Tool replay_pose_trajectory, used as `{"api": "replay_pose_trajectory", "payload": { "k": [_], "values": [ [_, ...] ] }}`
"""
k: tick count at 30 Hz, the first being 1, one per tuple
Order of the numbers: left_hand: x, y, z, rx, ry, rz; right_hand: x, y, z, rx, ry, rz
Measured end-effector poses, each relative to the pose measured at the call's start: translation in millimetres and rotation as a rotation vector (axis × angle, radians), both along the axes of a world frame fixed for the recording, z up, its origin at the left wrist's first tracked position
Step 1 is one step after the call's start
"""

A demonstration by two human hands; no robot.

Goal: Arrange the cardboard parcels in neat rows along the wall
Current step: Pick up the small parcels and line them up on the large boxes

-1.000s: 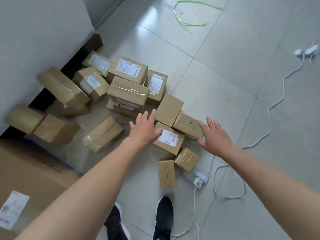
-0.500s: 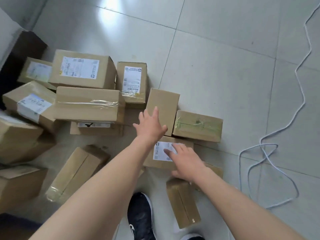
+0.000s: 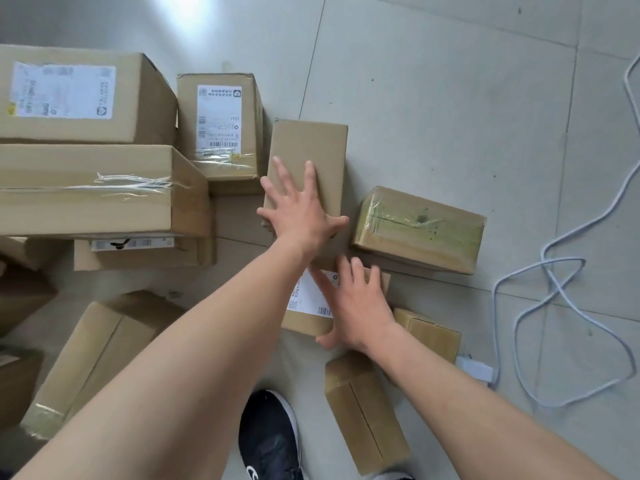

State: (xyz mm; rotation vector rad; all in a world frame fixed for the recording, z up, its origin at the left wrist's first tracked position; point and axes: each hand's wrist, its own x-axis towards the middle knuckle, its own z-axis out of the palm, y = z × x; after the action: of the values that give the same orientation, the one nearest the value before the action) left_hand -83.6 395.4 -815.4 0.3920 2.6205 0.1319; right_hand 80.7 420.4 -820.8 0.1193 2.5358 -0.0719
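I am pressing my left hand on the near end of the plain box, fingers spread wide and flat. My right hand is lying on the labelled box, which touches the plain box's near end. Its fingers are straight across the top and its thumb is against the near edge. Neither hand is gripping anything.

Right of the plain box, the taped box is sitting close, with a narrow gap between them. Beyond that, bare floor is stretching out to the white cable. Left of the plain box, an upright parcel is standing almost against it. Further left, the stacked parcels are running off the frame. Nearer me than the plain box, a long box, a small box and my shoe are crowding the floor.

My arms are hiding much of the labelled box, and its print is too blurred to read.
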Motion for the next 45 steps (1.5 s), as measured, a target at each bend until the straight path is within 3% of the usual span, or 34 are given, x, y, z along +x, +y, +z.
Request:
{"api": "replay_pose_trajectory", "payload": {
  "k": [4, 14, 19, 24, 29, 34, 40, 45],
  "values": [
    [3, -17, 39, 0.022, 0.065, -0.016, 4, 3, 44, 0.009, 0.018, -0.082],
    [26, -107, 251, 0.169, 0.190, 0.160, 5, -17, 240, 0.090, -0.020, 0.135],
    [39, -210, 358, 0.175, 0.289, 0.417, -17, -83, 334, 0.118, 0.040, 0.303],
    [79, -377, 421, 0.172, 0.339, 0.753, -33, -208, 385, 0.121, 0.100, 0.453],
    [165, -564, 429, -0.017, 0.351, 0.968, -21, -366, 394, 0.072, 0.158, 0.429],
    [292, -720, 394, -0.165, 0.240, 1.136, 31, -541, 374, -0.044, 0.116, 0.415],
    [410, -843, 345, -0.183, 0.125, 1.239, 101, -710, 336, -0.104, 0.001, 0.349],
    [437, -910, 306, -0.170, 0.068, 1.312, 123, -810, 300, -0.087, -0.047, 0.287]
  ]
}}
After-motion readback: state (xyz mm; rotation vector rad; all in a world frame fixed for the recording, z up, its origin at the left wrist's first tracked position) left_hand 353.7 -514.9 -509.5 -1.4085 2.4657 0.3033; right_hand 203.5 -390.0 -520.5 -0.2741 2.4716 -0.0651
